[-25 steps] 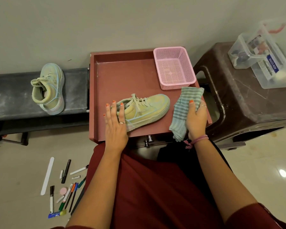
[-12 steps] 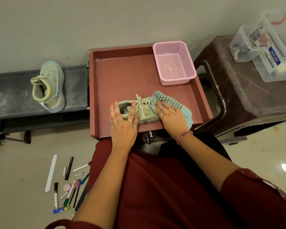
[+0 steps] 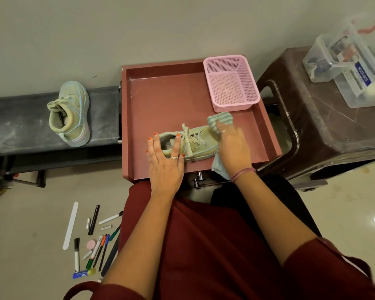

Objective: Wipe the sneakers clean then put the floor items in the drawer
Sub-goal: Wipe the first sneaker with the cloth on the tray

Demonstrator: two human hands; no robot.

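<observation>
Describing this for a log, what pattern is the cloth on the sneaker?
The cloth is striped, pale green and white; head view.

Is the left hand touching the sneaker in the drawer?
Touching. The head view shows the left hand lying flat over the heel end of the sneaker, fingers spread across its collar, with no gap, while the right hand presses the cloth at the toe.

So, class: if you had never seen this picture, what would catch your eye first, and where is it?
Most likely the two hands in the red drawer: the left hand steadies a pale green sneaker while the right hand presses a striped cloth on its toe. Next, the pink basket in the drawer's far right corner, then the scattered pens on the floor, lower left.
</observation>
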